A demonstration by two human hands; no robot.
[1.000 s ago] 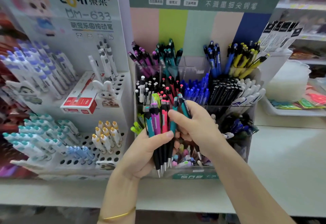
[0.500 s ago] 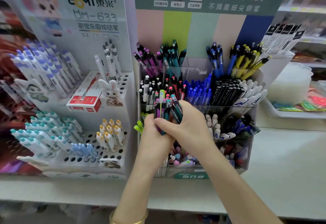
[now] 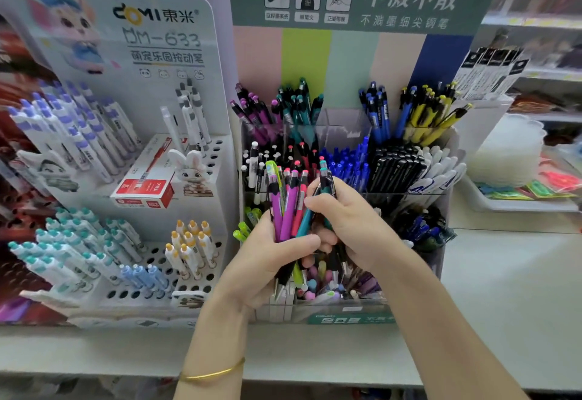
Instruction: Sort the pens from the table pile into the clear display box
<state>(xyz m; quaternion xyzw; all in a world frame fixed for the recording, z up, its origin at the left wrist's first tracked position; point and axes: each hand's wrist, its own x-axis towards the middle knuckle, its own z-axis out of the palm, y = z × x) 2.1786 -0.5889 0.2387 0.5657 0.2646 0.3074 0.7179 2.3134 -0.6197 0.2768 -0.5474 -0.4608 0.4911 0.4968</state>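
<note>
My left hand (image 3: 267, 261) grips a bunch of pens (image 3: 288, 210), purple, pink, teal and lime, held upright in front of the clear display box (image 3: 441, 261). My right hand (image 3: 349, 220) pinches a teal pen (image 3: 326, 179) at the right side of the bunch, its fingers curled round it. The box has tiered compartments filled with purple, teal, blue, yellow, black and white pens. Both hands hover over its lower front tiers, hiding the middle compartments there.
A white DOMI pen stand (image 3: 135, 160) with a red box (image 3: 145, 185) stands at the left, touching the display box. A white tray (image 3: 516, 198) with a stack of clear lids sits at the right. The pale shelf (image 3: 504, 289) runs along the front.
The hands came together over the bunch half a second ago. Now the bunch is fanned upright again and my right hand has drawn a teal pen up at its right side.
</note>
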